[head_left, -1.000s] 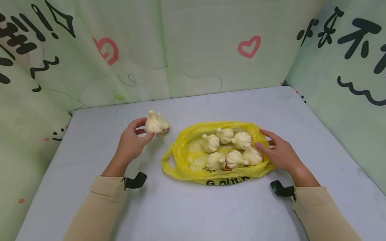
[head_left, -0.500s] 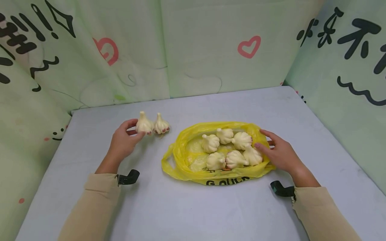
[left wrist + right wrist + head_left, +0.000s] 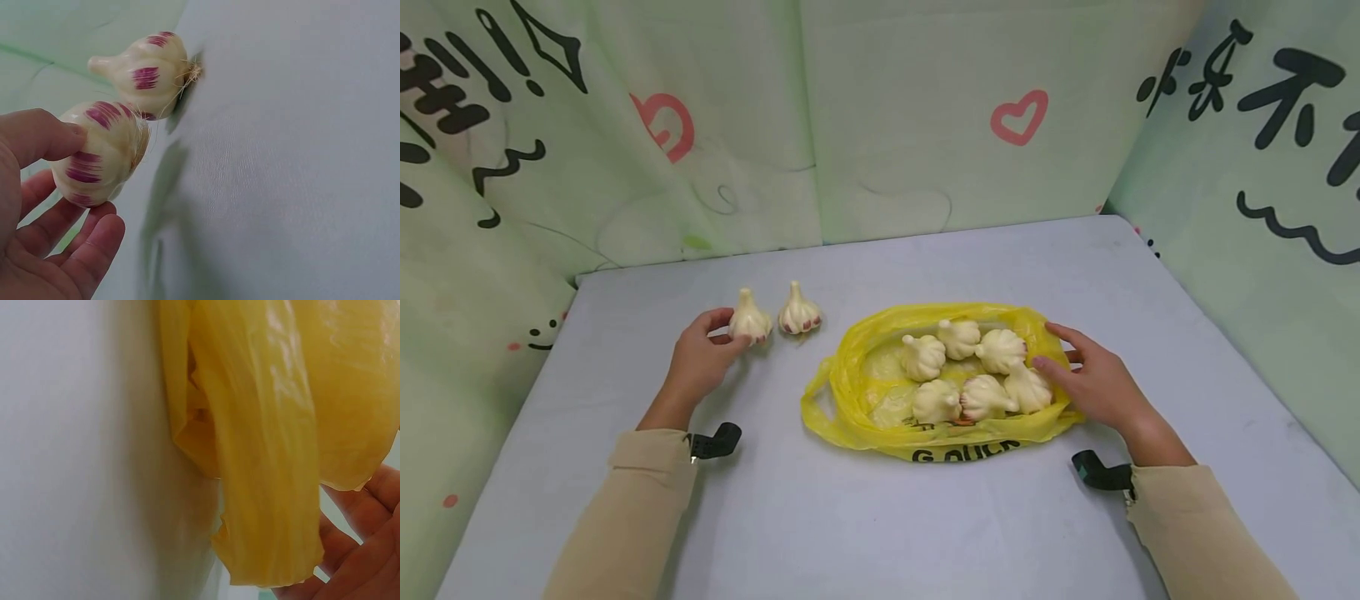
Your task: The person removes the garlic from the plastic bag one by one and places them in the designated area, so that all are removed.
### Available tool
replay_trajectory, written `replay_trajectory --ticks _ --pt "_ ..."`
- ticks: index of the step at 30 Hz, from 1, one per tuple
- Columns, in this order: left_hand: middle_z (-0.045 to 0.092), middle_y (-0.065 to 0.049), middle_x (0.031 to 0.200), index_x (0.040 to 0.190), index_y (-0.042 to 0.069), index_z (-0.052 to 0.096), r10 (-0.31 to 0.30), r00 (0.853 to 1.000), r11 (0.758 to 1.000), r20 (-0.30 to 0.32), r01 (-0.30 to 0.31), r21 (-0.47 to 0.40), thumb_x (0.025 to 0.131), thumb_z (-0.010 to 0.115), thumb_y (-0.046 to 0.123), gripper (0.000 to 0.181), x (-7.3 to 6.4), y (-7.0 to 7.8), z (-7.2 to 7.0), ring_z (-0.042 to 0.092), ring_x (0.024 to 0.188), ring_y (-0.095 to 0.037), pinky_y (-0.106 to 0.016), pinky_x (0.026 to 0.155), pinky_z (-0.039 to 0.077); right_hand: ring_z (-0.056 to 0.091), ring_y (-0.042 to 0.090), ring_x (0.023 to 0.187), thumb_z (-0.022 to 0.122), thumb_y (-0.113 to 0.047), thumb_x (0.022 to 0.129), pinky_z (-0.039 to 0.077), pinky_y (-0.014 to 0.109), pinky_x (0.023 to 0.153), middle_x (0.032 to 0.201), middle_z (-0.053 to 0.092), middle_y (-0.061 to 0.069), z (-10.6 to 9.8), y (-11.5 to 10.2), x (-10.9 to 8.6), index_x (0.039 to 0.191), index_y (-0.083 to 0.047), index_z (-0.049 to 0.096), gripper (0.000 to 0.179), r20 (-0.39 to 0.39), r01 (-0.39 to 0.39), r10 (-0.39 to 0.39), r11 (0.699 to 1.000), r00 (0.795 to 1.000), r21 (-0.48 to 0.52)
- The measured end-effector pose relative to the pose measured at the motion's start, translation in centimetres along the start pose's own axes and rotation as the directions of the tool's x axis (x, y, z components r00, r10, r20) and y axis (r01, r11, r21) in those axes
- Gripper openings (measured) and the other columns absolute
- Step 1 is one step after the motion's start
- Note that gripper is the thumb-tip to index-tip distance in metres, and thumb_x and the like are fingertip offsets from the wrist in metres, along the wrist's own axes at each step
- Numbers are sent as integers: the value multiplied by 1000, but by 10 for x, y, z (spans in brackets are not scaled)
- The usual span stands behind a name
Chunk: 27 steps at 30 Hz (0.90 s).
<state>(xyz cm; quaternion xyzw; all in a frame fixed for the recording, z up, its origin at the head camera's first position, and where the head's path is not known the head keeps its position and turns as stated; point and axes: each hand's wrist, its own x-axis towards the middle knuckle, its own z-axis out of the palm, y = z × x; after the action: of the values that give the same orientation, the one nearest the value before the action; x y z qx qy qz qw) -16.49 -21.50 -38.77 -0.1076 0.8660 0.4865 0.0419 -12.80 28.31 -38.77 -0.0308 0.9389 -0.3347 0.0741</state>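
Note:
My left hand (image 3: 702,357) pinches a garlic bulb (image 3: 751,317) between thumb and fingers, at the back left of the table. In the left wrist view this garlic bulb (image 3: 94,156) has purple streaks and a rooty base close to the tabletop; I cannot tell whether it touches. A second garlic bulb (image 3: 800,311) stands upright just to its right. My right hand (image 3: 1097,377) grips the right end of a yellow plastic bag (image 3: 865,429), thumb over its rim. Several garlic bulbs (image 3: 937,401) lie inside. Hanging bag folds (image 3: 265,456) fill much of the right wrist view.
The table (image 3: 880,525) has a pale cover. A light green printed curtain (image 3: 895,150) stands along the back and both sides. Each wrist wears a black camera mount, the left mount (image 3: 717,442) and the right mount (image 3: 1101,471).
My left hand has carried its garlic bulb left and lowered it, opening a gap beside the standing bulb. The right hand and the bag have stayed in place.

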Motion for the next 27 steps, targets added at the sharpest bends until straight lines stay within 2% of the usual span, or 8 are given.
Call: replay_trajectory --ticks 8,20,27 --pt "45 -18 149 149 2 41 -39 999 999 8 40 -19 96 66 17 61 4 -4 2 50 127 -33 -38 91 48 49 49 121 56 -47 101 46 62 93 144 43 34 0 0 0 157 -5 29 75 -1 -5 5 1000 1000 -3" --pt "44 -17 150 147 3 42 -37 999 999 6 38 -27 95 66 19 59 13 -12 8 50 127 -33 -37 92 47 48 49 122 56 -48 101 45 63 94 146 41 33 0 0 1 157 -5 29 76 3 -13 13 1000 1000 4" --pt "42 -18 152 149 3 41 -41 999 999 2 41 -16 97 64 16 58 16 -11 9 48 129 -34 -42 96 47 48 49 123 56 -48 101 46 62 94 146 41 33 1 0 0 157 -5 29 76 2 -14 14 1000 1000 4"
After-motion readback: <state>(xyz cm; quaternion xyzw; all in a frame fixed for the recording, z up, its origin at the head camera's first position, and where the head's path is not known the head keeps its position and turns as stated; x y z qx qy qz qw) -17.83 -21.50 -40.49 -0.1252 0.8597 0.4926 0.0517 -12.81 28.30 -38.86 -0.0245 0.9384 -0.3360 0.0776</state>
